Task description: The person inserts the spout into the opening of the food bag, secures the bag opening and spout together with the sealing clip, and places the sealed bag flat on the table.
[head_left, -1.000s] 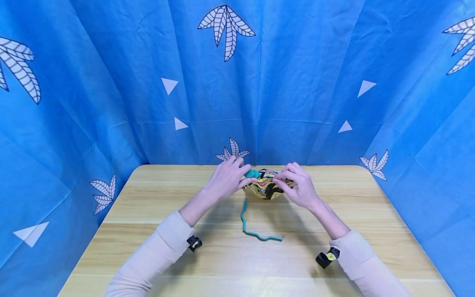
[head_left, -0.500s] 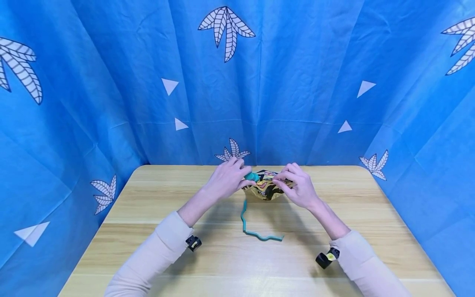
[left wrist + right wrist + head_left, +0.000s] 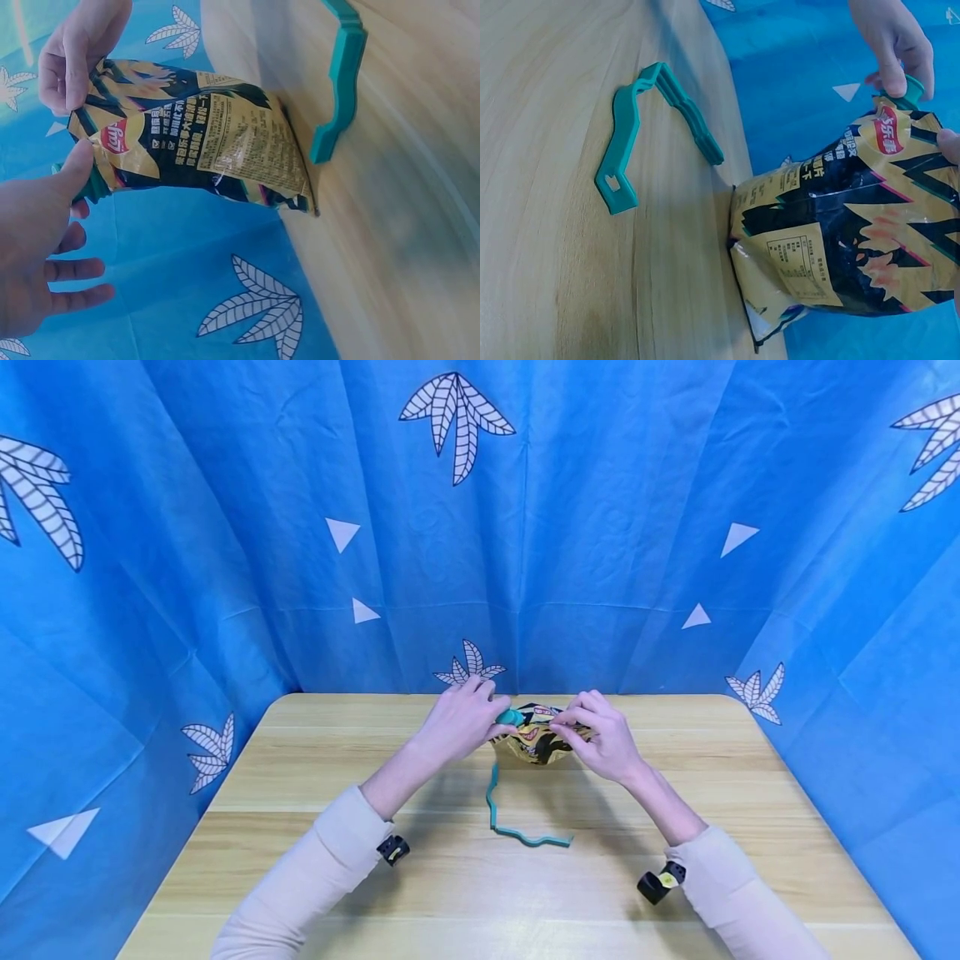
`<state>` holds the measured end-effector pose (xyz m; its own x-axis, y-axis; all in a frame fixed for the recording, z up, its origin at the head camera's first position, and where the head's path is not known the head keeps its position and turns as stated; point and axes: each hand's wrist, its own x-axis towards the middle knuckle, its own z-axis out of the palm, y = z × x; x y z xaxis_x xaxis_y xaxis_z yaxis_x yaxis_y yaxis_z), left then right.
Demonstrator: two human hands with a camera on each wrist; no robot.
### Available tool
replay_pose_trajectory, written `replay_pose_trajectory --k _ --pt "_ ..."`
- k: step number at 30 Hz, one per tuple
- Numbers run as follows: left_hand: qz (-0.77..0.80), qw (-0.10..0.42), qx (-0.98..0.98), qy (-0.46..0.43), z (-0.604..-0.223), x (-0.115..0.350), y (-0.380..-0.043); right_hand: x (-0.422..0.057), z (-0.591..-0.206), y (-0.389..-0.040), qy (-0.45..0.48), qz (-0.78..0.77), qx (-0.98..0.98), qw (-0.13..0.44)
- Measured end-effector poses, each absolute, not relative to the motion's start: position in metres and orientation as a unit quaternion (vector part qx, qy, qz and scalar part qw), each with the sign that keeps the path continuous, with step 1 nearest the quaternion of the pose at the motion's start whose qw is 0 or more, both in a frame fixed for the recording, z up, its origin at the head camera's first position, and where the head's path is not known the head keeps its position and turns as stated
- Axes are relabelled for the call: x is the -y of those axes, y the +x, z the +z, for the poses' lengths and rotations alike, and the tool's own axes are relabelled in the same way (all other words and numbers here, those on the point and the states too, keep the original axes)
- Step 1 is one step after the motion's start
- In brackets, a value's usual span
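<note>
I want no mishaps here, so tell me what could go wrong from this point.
The bag could slip or crumple, since the left hand and right hand grip it only near its top edge. The green piece at the left thumb might slide off the bag's corner. The green clip lies between the forearms, so a sleeve might brush it.

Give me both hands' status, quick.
Left hand: pinching a green piece at the bag's top corner.
Right hand: pinching the bag's other top corner.
</note>
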<state>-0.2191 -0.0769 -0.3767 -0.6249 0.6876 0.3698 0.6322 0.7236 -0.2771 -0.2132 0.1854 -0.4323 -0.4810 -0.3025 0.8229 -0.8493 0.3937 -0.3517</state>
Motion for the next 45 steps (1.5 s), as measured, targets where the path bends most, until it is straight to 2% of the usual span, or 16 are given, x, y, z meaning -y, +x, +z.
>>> replay_pose_trajectory --k 12,27,37,45 --pt "0.085 0.242 0.889 -0.379 -0.372 0.071 -0.216 -0.185 -0.431 -0.212 0.374 0.403 0.763 0.341" --pt "0.005 0.246 0.877 -0.412 -0.382 0.074 -0.221 -0.189 -0.433 -0.213 0.375 0.408 0.761 0.337" --pt "-0.053 0.177 0.902 -0.389 -0.392 0.073 -0.222 -0.191 -0.434 -0.213 0.369 0.410 0.764 0.336" --pt "-0.082 0.183 0.905 -0.375 -0.398 0.072 -0.223 -0.192 -0.432 -0.211 0.369 0.407 0.765 0.335"
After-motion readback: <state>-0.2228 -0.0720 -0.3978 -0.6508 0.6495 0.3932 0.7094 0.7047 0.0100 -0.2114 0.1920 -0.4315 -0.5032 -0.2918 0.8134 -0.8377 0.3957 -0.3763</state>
